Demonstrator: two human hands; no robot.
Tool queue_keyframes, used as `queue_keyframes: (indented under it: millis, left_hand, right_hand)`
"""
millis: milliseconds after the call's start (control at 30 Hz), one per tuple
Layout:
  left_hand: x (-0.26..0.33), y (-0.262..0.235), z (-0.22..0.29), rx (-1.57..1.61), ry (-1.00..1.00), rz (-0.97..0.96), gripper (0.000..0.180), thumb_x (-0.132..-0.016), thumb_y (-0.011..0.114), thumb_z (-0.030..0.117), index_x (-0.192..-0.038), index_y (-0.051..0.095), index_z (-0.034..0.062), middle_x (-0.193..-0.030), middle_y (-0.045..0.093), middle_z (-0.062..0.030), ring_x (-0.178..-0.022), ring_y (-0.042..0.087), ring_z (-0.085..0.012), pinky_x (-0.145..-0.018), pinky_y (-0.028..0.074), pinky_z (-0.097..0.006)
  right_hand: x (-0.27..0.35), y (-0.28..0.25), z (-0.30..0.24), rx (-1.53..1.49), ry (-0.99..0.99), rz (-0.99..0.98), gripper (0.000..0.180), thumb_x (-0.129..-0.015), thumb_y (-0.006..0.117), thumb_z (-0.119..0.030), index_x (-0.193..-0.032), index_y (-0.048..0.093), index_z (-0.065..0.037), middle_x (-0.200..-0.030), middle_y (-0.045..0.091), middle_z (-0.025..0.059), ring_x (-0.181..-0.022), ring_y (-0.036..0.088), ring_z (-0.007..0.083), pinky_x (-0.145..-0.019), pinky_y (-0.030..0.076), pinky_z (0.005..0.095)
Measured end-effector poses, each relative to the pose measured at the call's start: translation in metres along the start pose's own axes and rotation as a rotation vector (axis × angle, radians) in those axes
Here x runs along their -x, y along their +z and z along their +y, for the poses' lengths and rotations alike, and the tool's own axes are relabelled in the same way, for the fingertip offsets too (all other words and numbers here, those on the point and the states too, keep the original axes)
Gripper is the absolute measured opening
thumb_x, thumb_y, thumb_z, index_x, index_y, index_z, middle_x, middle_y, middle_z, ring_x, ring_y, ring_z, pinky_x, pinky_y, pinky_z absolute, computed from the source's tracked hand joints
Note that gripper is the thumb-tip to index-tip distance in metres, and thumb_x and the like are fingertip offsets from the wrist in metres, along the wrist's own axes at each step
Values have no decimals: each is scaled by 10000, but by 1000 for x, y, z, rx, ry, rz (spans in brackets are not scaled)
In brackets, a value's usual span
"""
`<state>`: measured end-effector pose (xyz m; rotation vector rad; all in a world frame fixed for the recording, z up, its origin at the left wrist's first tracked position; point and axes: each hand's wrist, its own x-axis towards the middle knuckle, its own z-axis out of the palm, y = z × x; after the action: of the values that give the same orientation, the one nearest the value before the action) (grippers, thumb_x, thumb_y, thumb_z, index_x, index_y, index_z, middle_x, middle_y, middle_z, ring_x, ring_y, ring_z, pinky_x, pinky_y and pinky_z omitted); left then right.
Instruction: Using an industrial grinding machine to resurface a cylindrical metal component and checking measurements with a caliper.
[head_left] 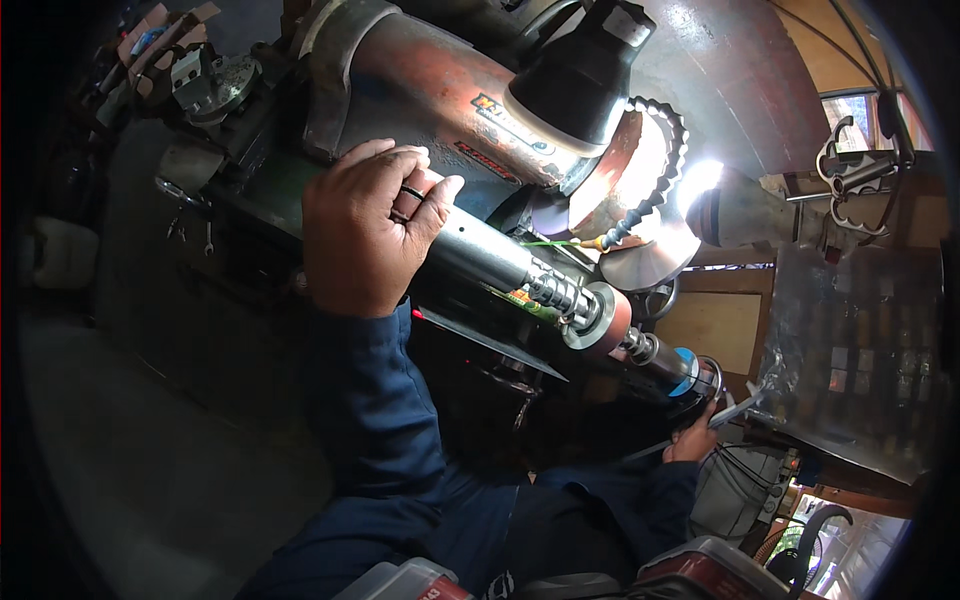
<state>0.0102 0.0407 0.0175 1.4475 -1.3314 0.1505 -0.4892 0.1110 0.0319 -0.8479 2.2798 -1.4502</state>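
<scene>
A long steel cylinder (pixel 480 246) runs diagonally through the machine. My left hand (pixel 365 235), with a dark ring on one finger, is curled over its upper left end. What lies under the palm is hidden. Beyond the cylinder's lower right end sits a shaft with several lobes (pixel 560 295), carrying a thick round collar (pixel 600 318). Farther right is a blue band (pixel 686 370) around the dark spindle. My right hand (pixel 690 438) is closed low beside a metal ring (pixel 712 378) and a pale lever (pixel 738 408). Its grip is partly hidden.
A worn orange-grey housing (pixel 430 80) and a black lamp (pixel 575 75) stand above the shaft. A segmented coolant hose (pixel 680 130) curves down beside the bright grinding wheel (pixel 650 255). A pointed metal edge (pixel 500 350) juts below. A clear plastic sheet (pixel 850 350) hangs right.
</scene>
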Motion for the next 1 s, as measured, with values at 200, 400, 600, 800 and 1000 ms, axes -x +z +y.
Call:
queue_keyframes:
  millis: [200,400,600,800,1000]
  left_hand:
    - [-4,1,4,35,-36,-29,225,-712,776,140,-863,662,18,-872,676,-136,-860,650,-313,-769,516,-378]
    - [-6,1,1,63,12,15,233,-695,784,130,-837,642,11,-760,646,-106,-745,630,-281,-676,509,-363]
    - [1,-3,-3,115,-16,65,248,-680,791,117,-815,622,-4,-653,604,-77,-603,598,-235,-571,497,-334]
    - [8,0,-1,109,-74,2,270,-725,791,154,-908,665,1,-908,668,-159,-791,655,-272,-710,525,-336]
    - [7,-1,-1,141,-87,-7,281,-720,801,153,-921,669,8,-945,666,-153,-791,656,-240,-670,534,-310]
  right_hand:
    - [26,1,-32,29,-156,98,301,-956,543,-350,-889,519,-57,-615,421,-13,-439,366,56,-367,259,216]
    - [82,38,-89,-517,-580,-581,344,-892,645,-365,-904,485,-61,-654,421,9,-513,411,87,-421,320,239]
    - [193,96,-87,-740,122,-1134,526,-920,586,-383,-1232,418,7,-682,379,-5,-535,374,102,-461,320,253]
    - [232,109,-89,-852,583,-1163,361,-1005,413,-301,-1181,449,12,-692,372,5,-558,386,93,-461,323,258]
    - [231,110,-96,-828,577,-1215,310,-1011,398,-267,-1152,462,2,-683,350,-14,-516,318,75,-437,278,232]
